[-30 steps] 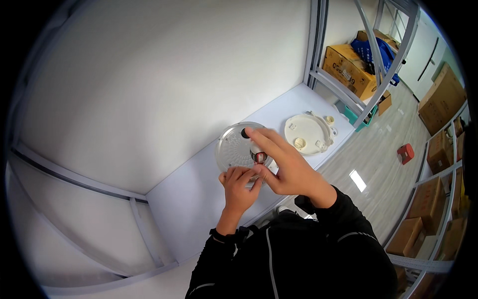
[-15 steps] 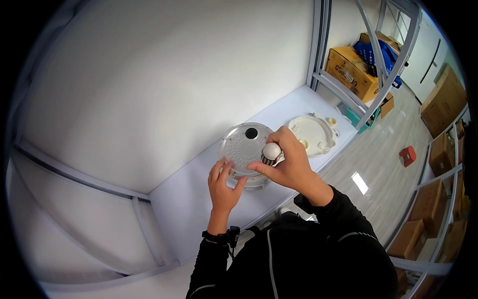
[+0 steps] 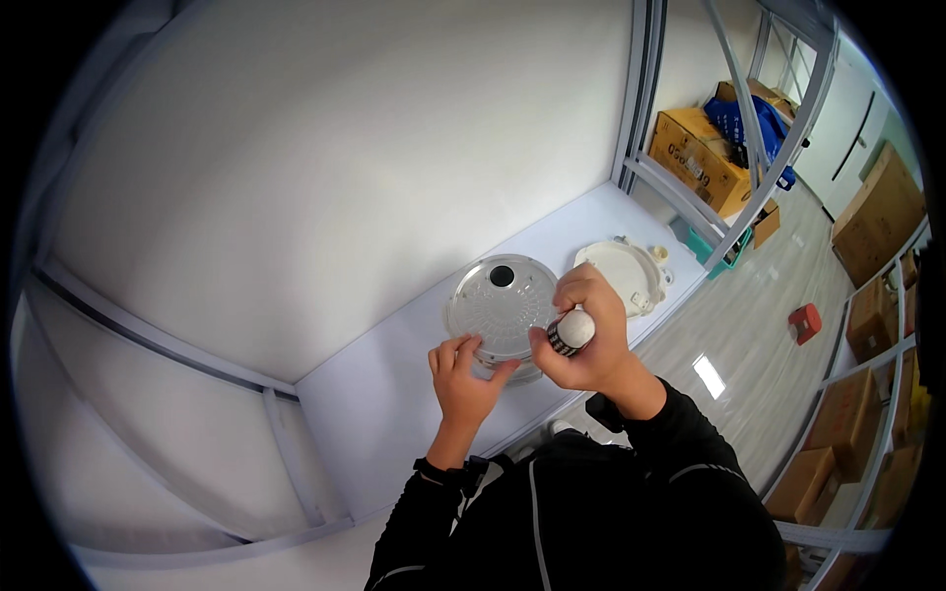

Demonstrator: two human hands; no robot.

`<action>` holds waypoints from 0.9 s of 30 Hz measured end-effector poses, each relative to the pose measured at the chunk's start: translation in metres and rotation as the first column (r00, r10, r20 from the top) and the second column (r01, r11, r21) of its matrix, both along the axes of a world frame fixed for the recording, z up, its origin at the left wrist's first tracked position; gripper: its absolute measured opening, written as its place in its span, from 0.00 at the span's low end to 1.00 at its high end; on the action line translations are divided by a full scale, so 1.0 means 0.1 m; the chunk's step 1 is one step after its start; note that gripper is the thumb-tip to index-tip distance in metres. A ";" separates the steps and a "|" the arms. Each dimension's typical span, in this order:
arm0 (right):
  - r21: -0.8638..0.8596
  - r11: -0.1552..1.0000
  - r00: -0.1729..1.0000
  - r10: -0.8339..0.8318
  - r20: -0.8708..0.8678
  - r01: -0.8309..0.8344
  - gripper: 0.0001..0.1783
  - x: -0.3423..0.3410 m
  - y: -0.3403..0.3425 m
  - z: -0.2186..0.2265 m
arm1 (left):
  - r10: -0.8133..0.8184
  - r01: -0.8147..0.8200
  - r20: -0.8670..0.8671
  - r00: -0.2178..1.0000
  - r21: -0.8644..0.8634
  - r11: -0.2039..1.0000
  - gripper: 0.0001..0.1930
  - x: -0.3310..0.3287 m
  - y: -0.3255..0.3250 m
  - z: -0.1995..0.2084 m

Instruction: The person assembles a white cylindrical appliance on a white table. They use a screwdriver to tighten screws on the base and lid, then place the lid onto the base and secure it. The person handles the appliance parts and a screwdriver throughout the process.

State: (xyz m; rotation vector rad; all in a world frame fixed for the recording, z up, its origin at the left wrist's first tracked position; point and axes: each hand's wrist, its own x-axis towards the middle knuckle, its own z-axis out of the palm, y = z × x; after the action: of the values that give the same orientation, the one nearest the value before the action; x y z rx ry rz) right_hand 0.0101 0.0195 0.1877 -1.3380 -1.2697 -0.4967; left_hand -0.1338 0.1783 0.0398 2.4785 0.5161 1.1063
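Observation:
A round clear-grey plastic lid (image 3: 498, 300) with a dark hole near its far edge lies on the white table (image 3: 394, 394). My left hand (image 3: 463, 379) rests on the near rim of this lid, fingers spread. My right hand (image 3: 583, 335) is closed on a small tool handle (image 3: 570, 331) with a white rounded end and a dark ribbed collar, held upright just right of the lid. What the tool's tip touches is hidden by my hand.
A second round white plate-like part (image 3: 623, 278) lies on the table to the right. Metal frame posts (image 3: 641, 89) stand behind it. Cardboard boxes (image 3: 700, 158) and a red object (image 3: 803, 322) sit on the floor at right.
My right hand has moved from over the lid to its right edge, with the tool's white end now turned up. My left hand shifted slightly along the near rim.

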 end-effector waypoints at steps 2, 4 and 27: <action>-0.063 0.997 0.998 0.042 -0.043 -0.044 0.22 -0.01 -0.01 -0.07 | -0.009 0.010 0.026 1.000 -0.027 1.000 0.33 0.02 -0.11 -0.03; -0.103 0.994 0.990 0.031 -0.137 -0.045 0.21 -0.03 -0.08 -0.12 | -0.064 0.069 0.051 0.997 -0.106 0.992 0.30 0.03 -0.19 -0.07; -0.631 0.747 0.907 -0.092 -0.411 -0.209 0.16 0.00 -0.20 -0.86 | -0.084 0.008 -0.216 0.973 -0.328 0.945 0.07 0.06 -0.08 0.43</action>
State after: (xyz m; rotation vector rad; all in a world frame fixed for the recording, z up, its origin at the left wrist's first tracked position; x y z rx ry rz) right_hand 0.0100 -0.0008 0.1015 -1.8648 -1.1505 0.3454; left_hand -0.1275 0.1702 0.0824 2.3187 0.6452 0.6577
